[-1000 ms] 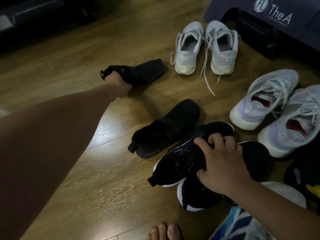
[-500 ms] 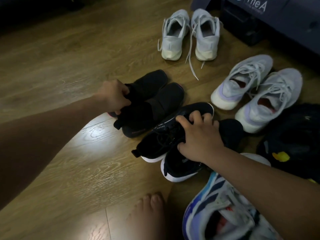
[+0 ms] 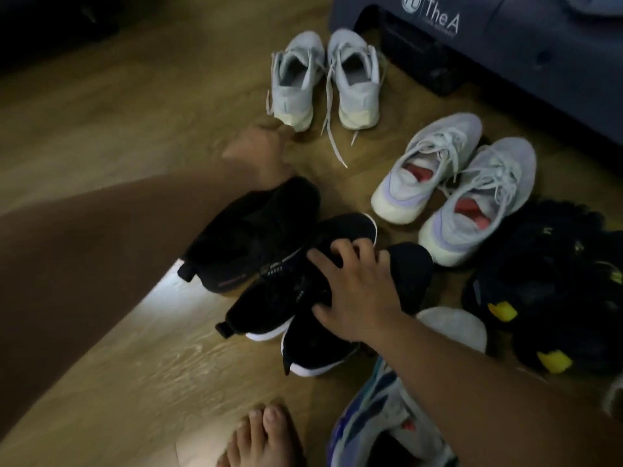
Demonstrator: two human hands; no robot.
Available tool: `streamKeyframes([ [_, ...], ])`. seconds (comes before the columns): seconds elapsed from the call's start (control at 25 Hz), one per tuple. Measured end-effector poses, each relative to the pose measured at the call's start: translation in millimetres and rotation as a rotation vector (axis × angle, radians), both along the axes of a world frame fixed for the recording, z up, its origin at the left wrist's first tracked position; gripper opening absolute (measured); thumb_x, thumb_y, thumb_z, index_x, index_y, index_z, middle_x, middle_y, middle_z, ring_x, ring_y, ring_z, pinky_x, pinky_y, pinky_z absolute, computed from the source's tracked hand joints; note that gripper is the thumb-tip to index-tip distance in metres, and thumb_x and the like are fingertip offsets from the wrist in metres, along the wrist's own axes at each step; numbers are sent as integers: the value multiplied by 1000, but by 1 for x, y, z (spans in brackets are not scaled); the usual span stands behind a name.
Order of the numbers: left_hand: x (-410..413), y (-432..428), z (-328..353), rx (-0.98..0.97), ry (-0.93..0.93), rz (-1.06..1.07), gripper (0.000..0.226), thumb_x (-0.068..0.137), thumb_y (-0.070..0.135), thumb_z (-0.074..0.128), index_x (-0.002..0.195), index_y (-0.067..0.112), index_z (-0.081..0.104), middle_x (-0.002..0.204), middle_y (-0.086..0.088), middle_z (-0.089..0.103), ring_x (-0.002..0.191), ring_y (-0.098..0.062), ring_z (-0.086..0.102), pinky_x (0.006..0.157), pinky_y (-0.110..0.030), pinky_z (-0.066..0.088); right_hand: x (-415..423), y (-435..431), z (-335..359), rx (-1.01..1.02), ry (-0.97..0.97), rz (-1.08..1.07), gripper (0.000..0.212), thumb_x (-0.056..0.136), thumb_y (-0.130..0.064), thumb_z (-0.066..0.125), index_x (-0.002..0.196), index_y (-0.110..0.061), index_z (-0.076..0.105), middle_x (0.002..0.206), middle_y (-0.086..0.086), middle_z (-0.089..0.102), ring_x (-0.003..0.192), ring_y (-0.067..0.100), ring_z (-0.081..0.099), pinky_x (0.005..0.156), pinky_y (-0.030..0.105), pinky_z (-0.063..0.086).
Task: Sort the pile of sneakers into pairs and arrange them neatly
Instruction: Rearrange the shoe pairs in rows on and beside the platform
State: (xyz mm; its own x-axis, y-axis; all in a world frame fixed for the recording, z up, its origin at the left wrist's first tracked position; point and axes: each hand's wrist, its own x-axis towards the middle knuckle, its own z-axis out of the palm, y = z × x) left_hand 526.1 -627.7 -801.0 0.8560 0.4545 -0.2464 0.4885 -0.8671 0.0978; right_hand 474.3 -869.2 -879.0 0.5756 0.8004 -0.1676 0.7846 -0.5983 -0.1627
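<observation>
Floorboards (image 3: 101,112) of pale wood fill most of my view, with a dark blue piece of furniture (image 3: 522,72) lettered "The A" across the far right corner. My left forearm reaches in from the near left. At the right edge lies a heap of black shoes with yellow tabs (image 3: 546,281). Beyond it the lilac-trimmed white pair (image 3: 424,170) stands side by side, heels toward me. The pale grey pair (image 3: 357,79) stands farther off, also side by side, one lace trailing loose on the boards. Nearer me the black slip-on sneakers (image 3: 256,230) lie tight together. Touching their right side are the black white-soled sneakers (image 3: 279,298), which lie alongside each other with toes pointing away and to the right. A blue-and-white sneaker (image 3: 381,416) sits at the bottom under my right forearm. My right hand (image 3: 357,298) grips the white-soled two from above, its fingers (image 3: 354,261) bent down into the laces of the farther shoe and the thumb pressed on the nearer one. My left hand (image 3: 259,153) hangs between the slip-ons' toes and the nearest grey heel; it is blurred, so I cannot tell whether its fingers are bent or loose. My bare foot (image 3: 263,436) shows at the bottom edge.
</observation>
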Motion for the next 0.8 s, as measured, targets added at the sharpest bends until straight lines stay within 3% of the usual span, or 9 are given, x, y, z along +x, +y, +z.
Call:
streamKeyframes([
  [0.12, 44, 5, -18, -1, -75, -126, 66, 84, 27, 62, 143, 17, 35, 148, -9, 31, 132, -35, 36, 102, -45, 41, -1, 2, -3, 36, 28, -30, 79, 60, -64, 44, 134, -39, 39, 128, 5, 48, 111, 35, 43, 86, 52, 35],
  [0.2, 77, 17, -21, 43, -93, -97, 70, 80, 29, 63, 142, 22, 31, 145, -13, 28, 130, -39, 30, 100, -50, 40, -1, 2, -6, 60, 60, -40, 80, 54, -66, 44, 129, -40, 45, 123, 3, 52, 107, 34, 46, 84, 53, 38],
  [0.36, 121, 25, -26, 288, -141, -102, 82, 70, 43, 63, 141, 27, 26, 144, -17, 28, 127, -44, 30, 98, -57, 33, 5, 2, -12, 136, 118, -39, 80, 46, -66, 45, 123, -43, 48, 116, -2, 52, 100, 29, 50, 78, 50, 44],
  [0.52, 162, 38, -20, 240, 32, -110, 88, 77, 35, 60, 149, 36, 10, 141, -23, 41, 133, -43, 34, 107, -59, 23, 6, -1, -20, 162, 156, -11, 84, 46, -69, 47, 126, -43, 45, 116, -5, 47, 101, 25, 44, 80, 48, 45],
  [0.6, 171, 41, -16, 118, 79, -207, 92, 82, 20, 59, 152, 37, 2, 121, -25, 55, 118, -41, 50, 101, -50, 34, 9, -1, -21, 176, 166, -6, 85, 45, -69, 51, 127, -43, 45, 117, -5, 46, 101, 25, 42, 80, 48, 45],
  [0.68, 166, 34, -8, -88, 128, -285, 97, 86, 8, 57, 152, 36, -9, 87, -17, 57, 85, -32, 59, 79, -39, 42, 9, -1, -20, 181, 166, -11, 85, 45, -68, 52, 126, -44, 45, 116, -6, 46, 101, 24, 43, 80, 47, 45],
  [0.72, 160, 29, -6, -139, 168, -312, 99, 87, 5, 55, 151, 37, -13, 76, -11, 53, 71, -25, 57, 72, -35, 41, 9, -1, -19, 178, 170, -14, 85, 44, -68, 51, 125, -44, 45, 116, -6, 47, 101, 24, 43, 79, 46, 44],
  [0.8, 151, 21, -5, -158, 192, -358, 102, 86, 2, 56, 150, 38, -14, 69, -7, 51, 61, -16, 52, 62, -29, 40, 10, -2, -16, 170, 172, -19, 84, 45, -69, 51, 125, -44, 45, 116, -6, 47, 100, 24, 43, 79, 46, 43],
])
